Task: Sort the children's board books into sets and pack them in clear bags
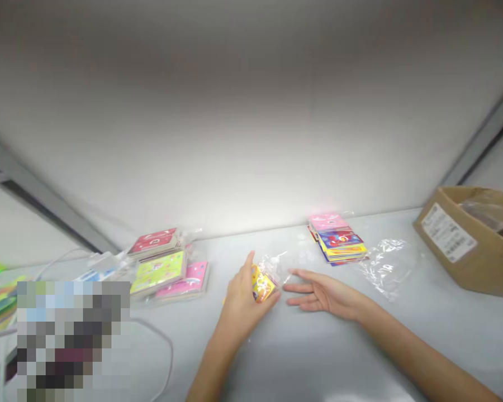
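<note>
My left hand (243, 298) is wrapped round a small yellow printed card pack (263, 285) in crinkled clear plastic, low over the grey table; the fingers partly hide it. Just to the right, my right hand (321, 291) is open, fingers spread and pointing at the loose end of the plastic. Whether its fingertips touch the plastic I cannot tell. Behind it lies a fanned stack of colourful cards (341, 239), pink, blue and yellow. A crumpled clear plastic bag (388, 265) rests beside that stack.
Wrapped card packs in red (153, 243), green (161, 272) and pink (195, 279) lie to the left. A cardboard box (465, 262) with a white label stands at the right. White cables (167, 346) cross the left side, near a pixelated patch. A pale wall (251, 167) closes the back.
</note>
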The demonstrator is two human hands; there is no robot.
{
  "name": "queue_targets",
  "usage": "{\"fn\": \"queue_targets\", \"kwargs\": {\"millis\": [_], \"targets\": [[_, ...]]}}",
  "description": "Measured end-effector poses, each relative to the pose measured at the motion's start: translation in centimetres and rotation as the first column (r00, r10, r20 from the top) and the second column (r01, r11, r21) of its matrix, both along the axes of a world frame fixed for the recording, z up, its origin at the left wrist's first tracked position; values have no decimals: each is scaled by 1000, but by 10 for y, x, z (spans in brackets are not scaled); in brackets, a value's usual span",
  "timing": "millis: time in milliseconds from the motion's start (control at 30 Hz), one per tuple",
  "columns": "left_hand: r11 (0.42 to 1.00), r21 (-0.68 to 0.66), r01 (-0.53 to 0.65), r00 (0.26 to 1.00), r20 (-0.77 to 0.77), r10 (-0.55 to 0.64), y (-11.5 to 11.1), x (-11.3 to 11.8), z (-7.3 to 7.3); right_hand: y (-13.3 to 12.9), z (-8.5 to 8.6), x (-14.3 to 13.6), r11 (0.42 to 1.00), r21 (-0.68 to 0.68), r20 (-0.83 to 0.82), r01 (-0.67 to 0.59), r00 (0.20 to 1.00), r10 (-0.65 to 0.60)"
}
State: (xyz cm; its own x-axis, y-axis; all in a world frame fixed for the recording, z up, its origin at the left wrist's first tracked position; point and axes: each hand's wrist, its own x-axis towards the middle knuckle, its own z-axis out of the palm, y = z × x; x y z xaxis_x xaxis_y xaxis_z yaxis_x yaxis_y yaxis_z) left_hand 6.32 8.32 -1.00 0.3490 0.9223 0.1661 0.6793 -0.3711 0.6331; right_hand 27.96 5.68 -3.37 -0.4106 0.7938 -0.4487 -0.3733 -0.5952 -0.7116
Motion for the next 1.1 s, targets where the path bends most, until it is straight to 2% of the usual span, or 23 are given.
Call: {"fn": "queue_targets", "kwargs": {"millis": [233,433,567,800,1100], "targets": [[1000,19,-7,1000,23,7,1,-1,-3,0,2,0,999,34,-51,4,999,-3],[999,32,-17,999,32,16,4,-1,-4,11,-5,-7,995,-15,-261,101,960,-101],[1000,27,-8,1000,25,7,3,-1,-4,15,-9,-11,993,-53,-340,106,933,-118],[1000,0,-8,999,33,8,2,0,0,15,-12,-7,990,-96,-330,104,935,-130],[1000,25,-4,1000,25,3,2,0,-1,13,-11,-7,995,-77,-343,71,935,-93]]}}
